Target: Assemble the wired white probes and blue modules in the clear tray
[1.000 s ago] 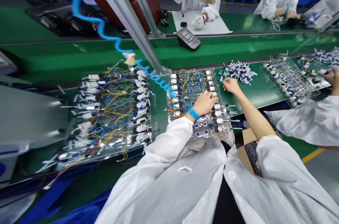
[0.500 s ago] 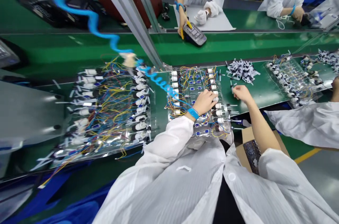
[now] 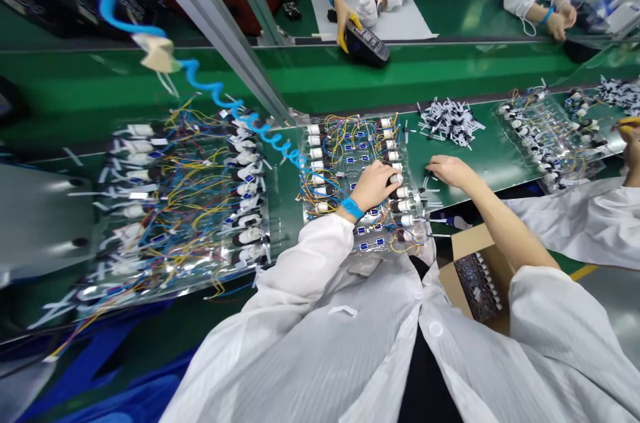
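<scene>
My left hand (image 3: 373, 189), with a blue strap at its wrist, is over the right column of white cylindrical parts in a clear tray (image 3: 345, 176). Its fingers are closed on one white cylinder (image 3: 397, 179). Blue, yellow and red wires and small blue pieces lie in that tray. Just right of the tray, my right hand (image 3: 447, 171) is low over the green bench, fingers pinched at a small dark-and-white piece (image 3: 429, 175). Behind it lies a pile of black and white strips (image 3: 450, 121).
A larger wired tray (image 3: 187, 203) lies left; another tray (image 3: 547, 136) lies right. A blue coiled cord (image 3: 210, 86) hangs before a metal post (image 3: 215, 23). An open carton (image 3: 470, 243) stands below the bench edge. Across the bench, a person's hand holds a dark display device (image 3: 367, 46).
The view has shifted, so the trays appear further left. My right hand has turned flatter, its fingers now pointing left. My left hand stays at the cylinder column. The co-worker's device has tilted.
</scene>
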Demonstrator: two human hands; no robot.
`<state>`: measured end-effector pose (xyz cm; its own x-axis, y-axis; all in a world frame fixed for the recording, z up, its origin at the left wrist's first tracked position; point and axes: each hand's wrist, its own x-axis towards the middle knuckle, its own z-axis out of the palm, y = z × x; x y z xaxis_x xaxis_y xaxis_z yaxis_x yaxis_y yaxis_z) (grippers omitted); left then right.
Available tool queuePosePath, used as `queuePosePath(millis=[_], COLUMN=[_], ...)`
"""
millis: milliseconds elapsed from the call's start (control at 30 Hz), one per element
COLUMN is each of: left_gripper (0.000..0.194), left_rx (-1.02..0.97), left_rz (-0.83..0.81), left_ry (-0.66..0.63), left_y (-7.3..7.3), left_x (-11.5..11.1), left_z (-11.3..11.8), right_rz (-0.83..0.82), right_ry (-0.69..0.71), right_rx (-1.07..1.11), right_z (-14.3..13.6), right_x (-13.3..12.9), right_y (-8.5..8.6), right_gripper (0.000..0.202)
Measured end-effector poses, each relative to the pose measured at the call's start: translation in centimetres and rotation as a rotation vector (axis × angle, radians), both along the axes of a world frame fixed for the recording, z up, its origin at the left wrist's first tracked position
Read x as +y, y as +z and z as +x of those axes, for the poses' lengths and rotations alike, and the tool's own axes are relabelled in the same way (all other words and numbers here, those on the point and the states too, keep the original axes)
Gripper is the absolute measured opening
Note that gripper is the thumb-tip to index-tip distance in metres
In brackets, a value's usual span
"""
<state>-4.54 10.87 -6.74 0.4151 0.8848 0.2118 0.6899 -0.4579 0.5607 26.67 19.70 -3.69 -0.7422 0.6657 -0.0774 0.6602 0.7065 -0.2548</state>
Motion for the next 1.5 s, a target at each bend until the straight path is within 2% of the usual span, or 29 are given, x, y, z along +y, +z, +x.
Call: queuePosePath(millis=[67, 133, 200, 300, 367, 433, 600, 800, 967, 1167, 1500], left_gripper=[0.037, 0.038, 0.037, 0.035, 0.035, 0.036, 0.034, 0.034, 0.036, 0.035, 0.034], left_rx=[0.002, 0.006, 0.007, -0.005, -0.014, -0.021, -0.030, -0.005, 0.020, 0.029, 0.029], left_rz=[0.009, 0.008, -0.002, -0.012, -0.016, -0.024, -0.050, -0.060, -0.054, -0.061, -0.073], left_ry=[0.002, 0.002, 0.002, 0.017, 0.033, 0.049, 0.067, 0.112, 0.129, 0.141, 0.164], left_y=[0.1, 0.2, 0.2, 0.3, 0.3, 0.5, 1.0, 1.3, 1.4, 1.4, 1.1], left_x=[-0.1, -0.1, -0.1, -0.1, -0.1, -0.2, -0.3, -0.3, -0.4, -0.4, -0.3], left_z=[0.0, 0.1, 0.1, 0.2, 0.3, 0.4, 0.5, 0.7, 0.7, 0.8, 1.0], right_rz=[-0.072, -0.161, -0.313, -0.572, -0.636, -0.624, -0.573, -0.454, -0.492, -0.518, -0.568], right_ry=[-0.097, -0.291, -0.470, -0.512, -0.492, -0.499, -0.536, -0.573, -0.609, -0.693, -0.715], right_rx=[0.167, 0.473, 0.776, 1.012, 1.027, 0.985, 1.020, 0.953, 0.993, 1.042, 1.091], right_z=[-0.3, -1.2, -2.8, -6.1, -7.9, -8.9, -8.7, -8.9, -9.4, -9.7, -9.9], right_x=[-0.1, -0.8, -2.0, -3.9, -4.7, -5.1, -5.6, -6.3, -6.3, -6.4, -6.6], right_y=[0.9, 2.0, 2.8, 2.8, 1.9, 0.7, -1.6, -2.4, -3.5, -4.7, -4.6], right_gripper=[0.017, 0.005, 0.021, 0.040, 0.043, 0.040, 0.035, 0.026, 0.027, 0.038, 0.036])
